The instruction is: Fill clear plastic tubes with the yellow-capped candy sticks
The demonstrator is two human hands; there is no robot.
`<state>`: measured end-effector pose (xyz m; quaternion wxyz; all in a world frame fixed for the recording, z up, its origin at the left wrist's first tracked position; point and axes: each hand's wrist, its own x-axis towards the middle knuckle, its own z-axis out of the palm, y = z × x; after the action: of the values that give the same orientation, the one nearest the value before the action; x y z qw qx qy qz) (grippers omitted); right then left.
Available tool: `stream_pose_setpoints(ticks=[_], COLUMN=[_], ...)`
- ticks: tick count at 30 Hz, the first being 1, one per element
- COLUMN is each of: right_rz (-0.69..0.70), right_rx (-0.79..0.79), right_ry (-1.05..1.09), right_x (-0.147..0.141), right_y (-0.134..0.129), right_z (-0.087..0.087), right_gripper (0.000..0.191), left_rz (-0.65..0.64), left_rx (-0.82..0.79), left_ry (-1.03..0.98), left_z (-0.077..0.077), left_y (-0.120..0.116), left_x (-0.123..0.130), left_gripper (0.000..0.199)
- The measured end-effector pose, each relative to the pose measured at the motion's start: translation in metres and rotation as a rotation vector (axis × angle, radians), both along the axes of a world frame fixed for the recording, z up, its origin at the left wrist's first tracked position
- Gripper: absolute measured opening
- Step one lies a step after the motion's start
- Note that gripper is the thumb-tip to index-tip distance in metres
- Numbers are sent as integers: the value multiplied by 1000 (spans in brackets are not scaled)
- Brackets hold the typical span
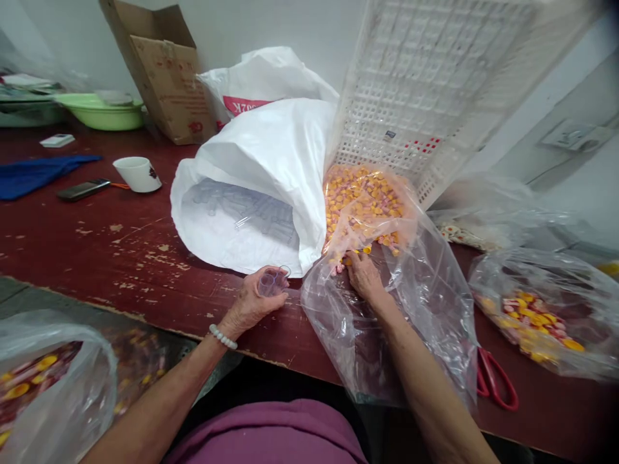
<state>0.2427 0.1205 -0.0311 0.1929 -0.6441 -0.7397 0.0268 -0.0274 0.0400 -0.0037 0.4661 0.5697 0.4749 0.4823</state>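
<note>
My left hand (254,299), with a pale bead bracelet at its wrist, is curled around clear plastic tubes (273,282) just above the table's front edge; how many is unclear. At the mouth of a clear plastic bag (425,283), my right hand (363,274) has its fingers bent down among small yellow and pink caps (365,196). Yellow ones touch its fingertips, which are partly hidden. Between and beyond my hands, a white woven sack (271,148) lies with its mouth towards me, and more clear tubes (242,206) show inside it.
A white plastic crate (411,84) stands tilted behind the caps. To the right are red-handled scissors (498,383) and another bag of caps (536,322). A white cup (138,174), phone (83,189), blue cloth (39,174) and cardboard box (169,84) occupy the left. Another bag (97,361) sits below the table edge.
</note>
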Motion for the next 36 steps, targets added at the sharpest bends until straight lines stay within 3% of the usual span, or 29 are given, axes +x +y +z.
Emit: stream_pose_setpoints(ticks=[2,4,7,10,13,17,21,24,26,29,32,36], right_rz=[-53,-58,104,272,332,432,433,425,410,156,-64,-98], right_rx=[54,132,100,47,36,79,176,149,132,171,129,-73], right_ry=[111,395,908,1051,895,640,554,555,577,549,260,-135], right_x=[-1,-10,-41,-72,-83,-78,-81,-83,-75,-53,-38,-46], right_y=[-9,-27,-63,-90,-101,-106,-118,-119,-108,-74,-36,-10], right_z=[7,19,43,58,59,53,50,45,38,24,15,19], right_gripper=[28,22,20,13,9,12,18,27,28,22,23,28], left_rz=[-16,-43,-92,-153,-220,-207,-191,-137,-87,-23,-10,8], left_rx=[-36,-75,-98,-51,4,27,-73,-161,-226,-306,-311,-256], left_ry=[-61,-98,-69,30,79,82,-54,-189,-180,-118,-72,20], left_z=[4,6,5,0,-3,1,4,0,-5,-8,-5,-1], left_y=[-4,-7,-12,-14,-17,-21,-26,-25,-21,-16,-16,-17], left_x=[5,10,18,24,26,28,34,35,30,18,10,13], left_gripper=[37,37,36,36,33,25,26,30,26,23,24,28])
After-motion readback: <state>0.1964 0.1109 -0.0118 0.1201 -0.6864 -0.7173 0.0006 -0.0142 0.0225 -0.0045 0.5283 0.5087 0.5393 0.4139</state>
